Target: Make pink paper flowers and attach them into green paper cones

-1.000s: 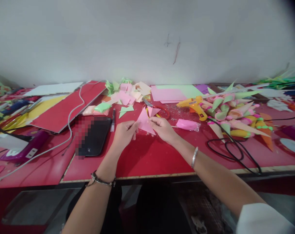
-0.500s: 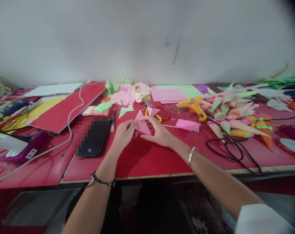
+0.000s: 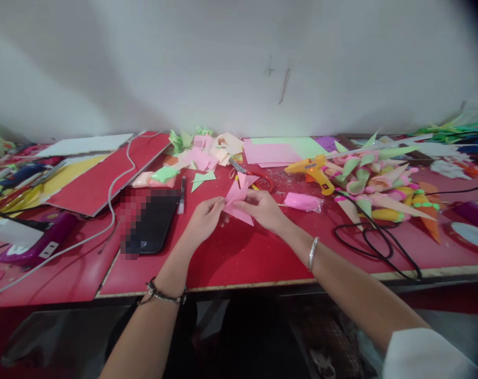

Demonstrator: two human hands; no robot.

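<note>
Between my hands, a piece of pink paper is held above the red table, its near right part curling over. My left hand pinches its left edge between thumb and fingers. On the other side, my right hand is closed on the paper, with the thumb on the curled part and the fingers behind it. A smaller pink paper triangle shows just beyond. Scissors with red and yellow handles lie behind, partly hidden by the paper. Green paper triangles rest to the far left of the paper.
A phone lies left of my hands. To the right are a yellow glue gun, a pink clay packet, a black cable and a pile of paper cones. Pink sheets lie at the back.
My right hand has curled the right part of the pink paper over toward the middle, and its fingers have closed in. My left hand still pinches the left edge.
</note>
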